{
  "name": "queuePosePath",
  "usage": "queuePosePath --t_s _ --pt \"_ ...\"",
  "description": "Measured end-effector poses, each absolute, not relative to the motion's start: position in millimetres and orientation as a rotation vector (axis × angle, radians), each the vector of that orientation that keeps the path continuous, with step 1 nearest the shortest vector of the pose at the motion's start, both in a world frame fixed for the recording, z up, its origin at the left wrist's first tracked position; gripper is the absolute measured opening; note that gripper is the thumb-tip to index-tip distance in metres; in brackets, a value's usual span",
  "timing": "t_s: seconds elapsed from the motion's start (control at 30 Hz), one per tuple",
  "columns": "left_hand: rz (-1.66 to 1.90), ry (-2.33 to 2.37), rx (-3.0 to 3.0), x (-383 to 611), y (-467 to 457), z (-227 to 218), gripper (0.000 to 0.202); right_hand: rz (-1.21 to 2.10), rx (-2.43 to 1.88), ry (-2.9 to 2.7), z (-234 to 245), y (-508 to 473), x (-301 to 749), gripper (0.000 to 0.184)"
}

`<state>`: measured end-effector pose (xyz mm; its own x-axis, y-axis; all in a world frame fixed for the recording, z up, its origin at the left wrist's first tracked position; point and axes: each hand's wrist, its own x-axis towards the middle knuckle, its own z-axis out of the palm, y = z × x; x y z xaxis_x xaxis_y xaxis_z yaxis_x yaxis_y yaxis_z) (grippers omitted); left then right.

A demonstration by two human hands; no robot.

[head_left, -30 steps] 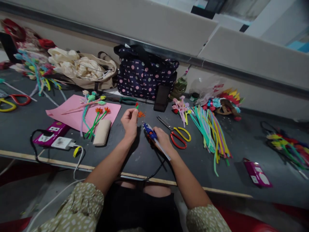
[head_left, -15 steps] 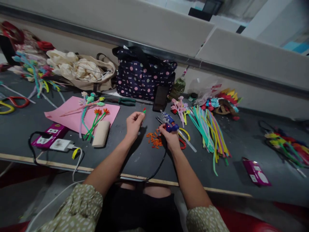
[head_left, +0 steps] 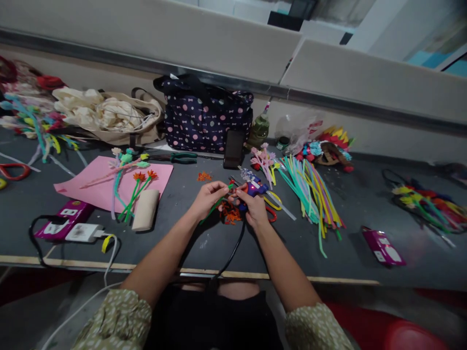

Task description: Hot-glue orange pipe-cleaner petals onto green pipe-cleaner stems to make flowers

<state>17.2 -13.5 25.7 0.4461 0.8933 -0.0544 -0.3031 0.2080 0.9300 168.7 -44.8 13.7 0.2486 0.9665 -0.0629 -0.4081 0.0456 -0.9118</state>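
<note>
Green stem point(head_left: 210, 212) is pinched by the left fingers point(head_left: 218, 185) above the surface point(head_left: 302, 260), well in from its front edge, and is best kept still; the right fingers' point(head_left: 245, 195) grip cannot be told

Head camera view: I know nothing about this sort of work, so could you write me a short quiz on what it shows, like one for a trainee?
1. True or false: the black phone stands in front of the dotted bag.
2. Pick one: the sheet of paper under the orange flowers is A) green, B) pink, C) yellow.
3. Fill in: the green stem trails out below the person's ___ hand.

Key: 1. True. 2. B, pink. 3. Left: it is the left hand.
</note>
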Motion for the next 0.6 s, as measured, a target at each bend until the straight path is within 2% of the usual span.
queuePosePath --t_s 0.2,0.4,0.6 --pt "0.898 0.728 1.053 16.0 -11.9 23.2 0.039 1.178 -1.045 -0.805 15.3 -47.4 168.0 0.032" --pt "0.929 0.825 1.131 16.7 -10.4 21.8 0.04 1.083 -1.074 -0.733 17.6 -46.1 169.9 0.039" --pt "0.909 0.932 1.232 16.7 -8.3 18.5 0.036 1.05 -1.075 -0.74 18.8 -44.8 172.5 0.037"
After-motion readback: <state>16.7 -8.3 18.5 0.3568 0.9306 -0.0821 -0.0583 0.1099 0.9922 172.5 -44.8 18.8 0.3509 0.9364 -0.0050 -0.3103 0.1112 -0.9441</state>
